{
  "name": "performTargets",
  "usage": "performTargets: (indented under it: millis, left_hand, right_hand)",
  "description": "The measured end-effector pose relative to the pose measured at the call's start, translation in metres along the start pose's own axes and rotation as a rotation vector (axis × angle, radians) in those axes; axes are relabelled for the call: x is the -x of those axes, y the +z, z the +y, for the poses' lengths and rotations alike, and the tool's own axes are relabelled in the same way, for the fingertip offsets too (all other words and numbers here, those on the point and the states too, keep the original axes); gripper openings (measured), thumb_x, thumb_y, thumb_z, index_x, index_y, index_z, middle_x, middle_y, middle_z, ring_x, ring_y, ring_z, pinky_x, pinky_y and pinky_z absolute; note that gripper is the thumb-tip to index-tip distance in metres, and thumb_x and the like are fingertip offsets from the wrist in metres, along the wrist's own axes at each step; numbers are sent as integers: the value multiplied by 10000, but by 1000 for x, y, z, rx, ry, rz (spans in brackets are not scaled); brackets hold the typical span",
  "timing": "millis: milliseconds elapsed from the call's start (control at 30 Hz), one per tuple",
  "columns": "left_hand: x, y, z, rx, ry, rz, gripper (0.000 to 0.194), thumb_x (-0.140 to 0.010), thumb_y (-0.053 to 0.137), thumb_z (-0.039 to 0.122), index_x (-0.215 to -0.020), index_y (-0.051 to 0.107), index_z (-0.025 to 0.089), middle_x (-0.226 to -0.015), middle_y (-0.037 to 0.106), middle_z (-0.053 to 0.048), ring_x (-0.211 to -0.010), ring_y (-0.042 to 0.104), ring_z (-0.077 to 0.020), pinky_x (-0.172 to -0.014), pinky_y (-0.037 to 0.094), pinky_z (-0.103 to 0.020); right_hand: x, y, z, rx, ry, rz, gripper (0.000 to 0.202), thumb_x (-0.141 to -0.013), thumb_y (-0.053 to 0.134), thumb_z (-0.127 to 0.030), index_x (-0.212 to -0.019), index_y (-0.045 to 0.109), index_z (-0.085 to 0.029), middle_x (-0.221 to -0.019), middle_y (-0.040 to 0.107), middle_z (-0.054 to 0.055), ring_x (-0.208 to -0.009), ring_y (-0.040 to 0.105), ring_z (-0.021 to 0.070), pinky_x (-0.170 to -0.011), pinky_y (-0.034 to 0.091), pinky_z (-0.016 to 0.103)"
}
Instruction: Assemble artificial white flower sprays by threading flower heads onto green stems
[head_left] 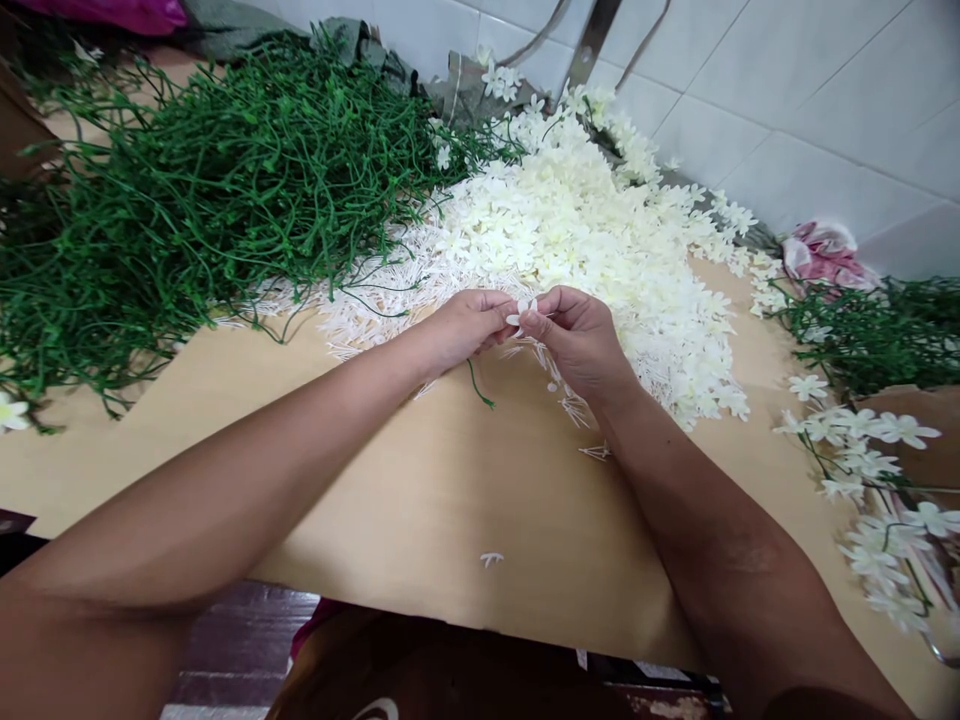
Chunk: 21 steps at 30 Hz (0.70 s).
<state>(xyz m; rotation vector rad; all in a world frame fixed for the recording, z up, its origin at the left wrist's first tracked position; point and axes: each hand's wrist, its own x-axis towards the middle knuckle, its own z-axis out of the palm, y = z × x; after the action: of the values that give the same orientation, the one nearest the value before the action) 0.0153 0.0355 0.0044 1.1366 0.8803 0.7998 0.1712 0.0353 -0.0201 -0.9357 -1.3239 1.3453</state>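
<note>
White artificial flower with narrow, rounded petals (523,316) was located between the two hands, above the far half of the light-brown table (420,500). Relative to the fingers, the flower sat directly at the tips: right of the left hand (471,325) and just left of the right hand (586,335). Both hands were about equally near, each touching it or reaching its edge. The petals spread outward and upward; the direction of the flower's long axis was hidden by the fingers.

Right fingers were closed in a pinch, with the thumb on the near side of the petals. Left fingers were curled shut and appeared to grip a slender green plastic stem (480,386), whose free end emerged below the hand and pointed near and slightly right. Whether stem and flower were joined could not be determined.

Pose: the left forearm extended from the near left toward the far right; the right forearm extended from the near right toward the far left. Thumbs were uppermost, and the wrists converged at the flower.

Surrounding items: a tangled heap of green plastic stems (262,180) lay at far left. A broad pile of cream-white artificial blossoms (585,220) lay beyond the hands, bordered on the left by thin white sticks (386,285). One small white fragment (491,559) rested near the table's near edge.
</note>
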Motion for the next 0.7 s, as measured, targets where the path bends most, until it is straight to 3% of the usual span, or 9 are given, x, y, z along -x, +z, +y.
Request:
performTargets:
  millis: [367,500,700]
  left_hand:
    - [0,1,-8,109,-13,-36,228,-726,547,135,-532,427,141,-467,378,64,-388,242,-1,-413,136,-162]
    - [0,2,-9,147,-31,-59,260,-778,540,201,-550,426,149,-461,314,71,-389,204,-10,-418,113,-174]
    - [1,3,-9,157,-58,-105,362,-868,458,237,-521,396,154,-437,256,67,-387,170,-23,-423,100,-191]
  right_hand:
    - [-1,0,6,-114,-13,-40,352,-524,874,-312,-627,563,-184,-601,608,-66,-563,580,51,-585,495,202]
    - [-2,-3,6,-169,95,-54,363,-562,844,-392,-626,546,-195,-584,614,-66,-533,563,61,-593,508,236]
    - [-3,-9,4,-248,183,-68,369,-539,858,-384,-597,551,-186,-579,591,-75,-557,571,47,-600,500,198]
